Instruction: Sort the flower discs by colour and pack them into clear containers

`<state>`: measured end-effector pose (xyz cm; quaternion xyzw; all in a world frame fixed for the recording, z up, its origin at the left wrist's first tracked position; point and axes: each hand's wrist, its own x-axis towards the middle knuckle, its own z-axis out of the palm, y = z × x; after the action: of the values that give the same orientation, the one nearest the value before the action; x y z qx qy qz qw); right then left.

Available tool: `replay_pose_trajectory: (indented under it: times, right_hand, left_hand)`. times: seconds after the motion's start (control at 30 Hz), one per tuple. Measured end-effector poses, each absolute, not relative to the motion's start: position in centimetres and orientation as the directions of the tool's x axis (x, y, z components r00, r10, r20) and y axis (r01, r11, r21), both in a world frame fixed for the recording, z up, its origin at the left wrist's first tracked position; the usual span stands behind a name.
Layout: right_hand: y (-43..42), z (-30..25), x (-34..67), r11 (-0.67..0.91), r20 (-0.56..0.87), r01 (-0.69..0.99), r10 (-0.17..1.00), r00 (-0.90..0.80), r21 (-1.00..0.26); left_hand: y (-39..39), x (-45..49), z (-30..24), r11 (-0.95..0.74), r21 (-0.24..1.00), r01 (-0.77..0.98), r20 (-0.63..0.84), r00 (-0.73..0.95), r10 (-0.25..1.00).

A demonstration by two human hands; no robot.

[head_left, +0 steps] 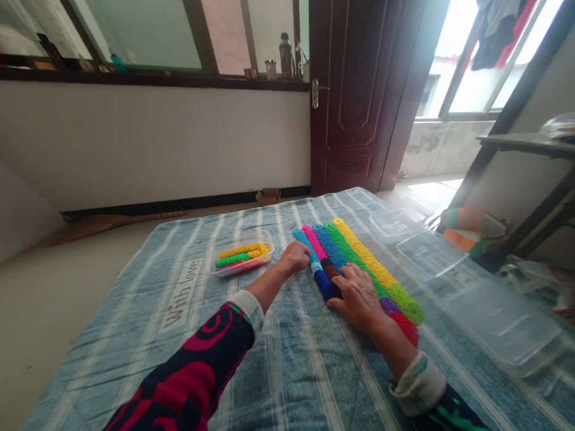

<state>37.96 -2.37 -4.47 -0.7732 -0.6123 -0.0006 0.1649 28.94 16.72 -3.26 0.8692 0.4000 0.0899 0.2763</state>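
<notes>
Side by side on the cloth lie several knobbly, crochet-like rows in bright colours, among them a yellow row (360, 248), a green row (353, 254) and a blue row (330, 243). At the left edge is a light blue row (302, 236) with dark blue at its near end. My left hand (297, 256) is closed against this row's left side; whatever its fingers may hold is hidden. Over the near part of the rows rests my right hand (358, 295), fingers apart, covering some of the dark red and dark blue pieces.
A clear plastic box (241, 255) with yellow, green and red pieces stands left of the rows. More clear containers (432, 255) line the right side, with a large one (506, 320) nearer. The striped cloth (189, 366) covers the surface. Beyond are a wall and a dark door (344, 111).
</notes>
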Motion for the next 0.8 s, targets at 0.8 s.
replay_pose_trajectory:
  times: [0.8]
  right_hand:
    - [-2.42,-4.59,38.0,-0.186,0.21,0.943,0.946,0.248,-0.274]
  left_hand:
    - [15.95,27.96,-3.27,-0.51,0.47,0.72,-0.085,0.613,0.786]
